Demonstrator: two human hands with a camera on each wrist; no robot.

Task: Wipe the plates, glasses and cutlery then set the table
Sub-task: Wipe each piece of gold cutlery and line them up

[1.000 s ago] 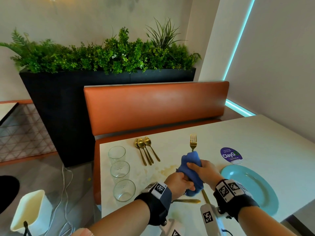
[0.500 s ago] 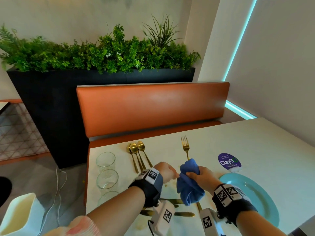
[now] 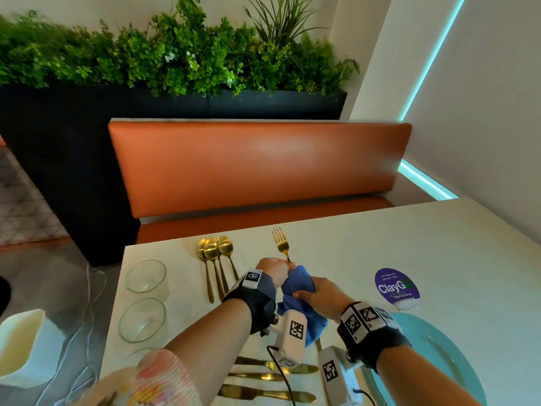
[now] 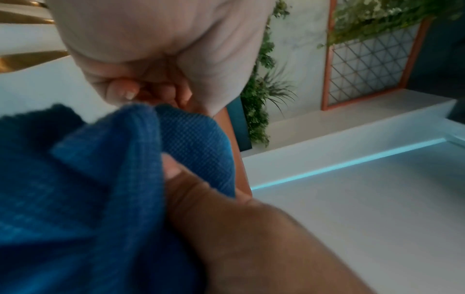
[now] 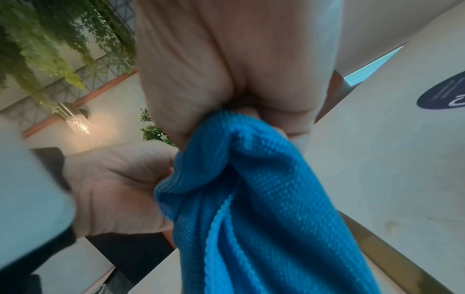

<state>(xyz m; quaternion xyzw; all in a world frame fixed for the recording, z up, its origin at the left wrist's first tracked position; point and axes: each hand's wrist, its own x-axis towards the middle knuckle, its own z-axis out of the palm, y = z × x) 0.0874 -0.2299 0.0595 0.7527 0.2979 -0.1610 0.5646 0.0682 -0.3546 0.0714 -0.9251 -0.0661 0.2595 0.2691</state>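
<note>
A gold fork (image 3: 281, 244) points away from me over the white table (image 3: 366, 244), tines clear of the hands. My left hand (image 3: 282, 266) grips its neck just below the tines with curled fingers (image 4: 125, 90). My right hand (image 3: 304, 293) clutches a blue cloth (image 3: 297, 284) bunched around the fork's handle. The cloth (image 5: 251, 199) fills the right wrist view, with a stretch of the gold handle (image 5: 377, 250) showing beyond it. In the left wrist view the cloth (image 4: 100, 179) hides the fork. A teal plate (image 3: 439, 364) lies at the right near edge.
Three gold spoons (image 3: 215, 253) lie left of the hands, and clear glasses (image 3: 145, 276) stand along the left edge. Gold knives (image 3: 263, 376) lie near me under my left forearm. A purple sticker (image 3: 396, 285) is beyond the plate. An orange bench (image 3: 257, 165) and planter back the table.
My left hand has let go of the lower end of the fork and moved up to grip its neck above the cloth. The right hand has kept the cloth around the handle.
</note>
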